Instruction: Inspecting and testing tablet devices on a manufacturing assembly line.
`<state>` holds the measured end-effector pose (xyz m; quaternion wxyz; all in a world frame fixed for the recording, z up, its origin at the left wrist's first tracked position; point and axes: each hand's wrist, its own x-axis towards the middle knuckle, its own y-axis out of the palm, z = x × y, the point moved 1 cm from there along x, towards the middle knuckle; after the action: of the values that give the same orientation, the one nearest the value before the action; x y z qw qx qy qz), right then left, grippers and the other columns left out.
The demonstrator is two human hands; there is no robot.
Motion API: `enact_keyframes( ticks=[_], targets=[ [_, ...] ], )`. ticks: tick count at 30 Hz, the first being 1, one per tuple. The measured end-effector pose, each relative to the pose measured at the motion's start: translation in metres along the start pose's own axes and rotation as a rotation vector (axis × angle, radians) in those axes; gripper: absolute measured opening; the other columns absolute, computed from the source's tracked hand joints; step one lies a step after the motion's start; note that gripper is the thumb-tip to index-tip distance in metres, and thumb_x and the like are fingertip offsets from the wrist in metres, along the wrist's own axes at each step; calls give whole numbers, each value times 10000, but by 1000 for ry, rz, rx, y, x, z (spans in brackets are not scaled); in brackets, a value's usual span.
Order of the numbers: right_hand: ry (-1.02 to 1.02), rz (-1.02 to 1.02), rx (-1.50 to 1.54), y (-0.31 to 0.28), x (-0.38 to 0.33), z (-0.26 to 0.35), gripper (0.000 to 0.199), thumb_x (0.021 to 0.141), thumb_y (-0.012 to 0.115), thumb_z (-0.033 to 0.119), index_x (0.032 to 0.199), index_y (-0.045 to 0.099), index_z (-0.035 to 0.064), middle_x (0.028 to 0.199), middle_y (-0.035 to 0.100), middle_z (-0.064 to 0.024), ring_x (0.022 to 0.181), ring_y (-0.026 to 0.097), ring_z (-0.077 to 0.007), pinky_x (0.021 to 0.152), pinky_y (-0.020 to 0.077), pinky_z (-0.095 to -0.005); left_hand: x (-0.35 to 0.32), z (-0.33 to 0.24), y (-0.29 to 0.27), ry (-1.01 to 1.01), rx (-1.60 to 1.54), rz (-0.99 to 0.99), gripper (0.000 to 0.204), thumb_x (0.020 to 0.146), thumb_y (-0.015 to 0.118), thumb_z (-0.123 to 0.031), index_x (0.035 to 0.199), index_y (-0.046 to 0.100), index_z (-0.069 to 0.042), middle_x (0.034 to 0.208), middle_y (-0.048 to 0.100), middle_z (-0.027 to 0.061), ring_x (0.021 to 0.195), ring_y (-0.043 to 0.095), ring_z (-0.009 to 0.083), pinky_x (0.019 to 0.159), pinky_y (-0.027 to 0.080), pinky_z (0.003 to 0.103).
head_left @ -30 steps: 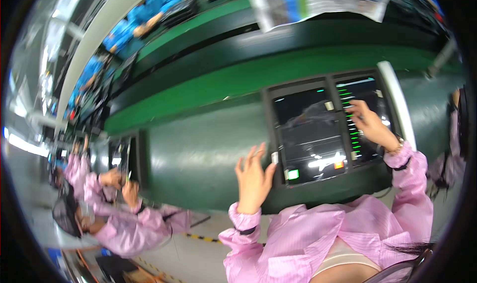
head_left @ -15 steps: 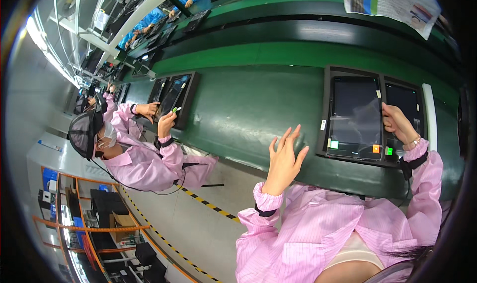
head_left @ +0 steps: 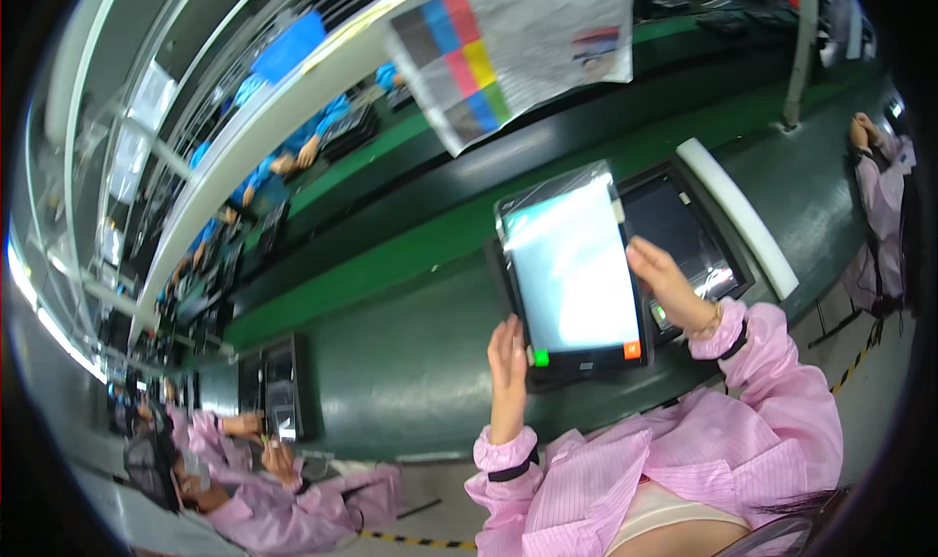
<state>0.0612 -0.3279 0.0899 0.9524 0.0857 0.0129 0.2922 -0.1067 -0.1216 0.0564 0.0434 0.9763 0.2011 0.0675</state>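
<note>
Head view: both hands grip a flat black tablet with a lit white screen under clear film [head_left: 576, 269], lifted off the dark green surface [head_left: 410, 381]. Left hand [head_left: 508, 357] clasps the lower left corner, right hand [head_left: 664, 283] the right long edge. Long axis runs away from the person, between the hands. A second dark-screened tablet [head_left: 689, 235] lies behind it, by the white foam strip [head_left: 738, 215].

Left hand [head_left: 508, 362] lower centre, fingers upright, palm pressed to left edge of held object. Right hand [head_left: 667, 283] centre right, fingers curled on right edge. Both forearms pink-sleeved, rising from lower edge.
</note>
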Motion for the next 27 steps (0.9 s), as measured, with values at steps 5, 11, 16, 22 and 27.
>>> enact_keyframes(
  ticks=[5, 11, 16, 22, 27],
  targets=[
    [-129, 81, -36, -1, -10, 10, 271, 1009, 492, 290, 838, 484, 79, 744, 429, 66, 655, 382, -28, 559, 341, -215, -3, 2, 16, -269, -397, -146, 453, 1019, 443, -186, 1406, 355, 33, 1303, 507, 104, 1140, 504, 152, 972, 394, 290],
    [-216, 48, -184, -3, 3, 27, 229, 1019, 460, 245, 1105, 550, 53, 766, 517, 5, 619, 478, -62, 589, 427, -233, -6, -3, 34, -175, -399, -218, 238, 978, 520, -131, 1182, 490, -13, 1133, 573, 52, 1013, 541, 128, 896, 419, 267],
    [-384, -26, 129, 0, 31, 52, 407, 1031, 427, 230, 1404, 352, 87, 739, 529, 7, 560, 482, -44, 503, 408, -195, -7, -9, 34, -125, -298, -202, 266, 976, 515, -141, 1205, 489, -8, 1120, 575, 59, 991, 543, 133, 888, 417, 272],
    [-334, -57, -48, -10, 31, 77, 260, 1005, 447, 127, 1216, 580, 57, 593, 464, 53, 491, 422, -25, 513, 393, -216, -10, -14, 28, -158, -277, -140, 275, 958, 539, -136, 1194, 497, -2, 1093, 579, 62, 977, 544, 137, 877, 418, 275],
    [-299, 21, -63, -19, 19, 84, 246, 1002, 443, 124, 1187, 579, 36, 627, 549, 4, 483, 482, -53, 537, 442, -215, -8, -12, 27, -132, -275, -135, 285, 951, 548, -152, 1188, 497, 0, 1089, 580, 66, 967, 547, 145, 871, 419, 275]
  ],
)
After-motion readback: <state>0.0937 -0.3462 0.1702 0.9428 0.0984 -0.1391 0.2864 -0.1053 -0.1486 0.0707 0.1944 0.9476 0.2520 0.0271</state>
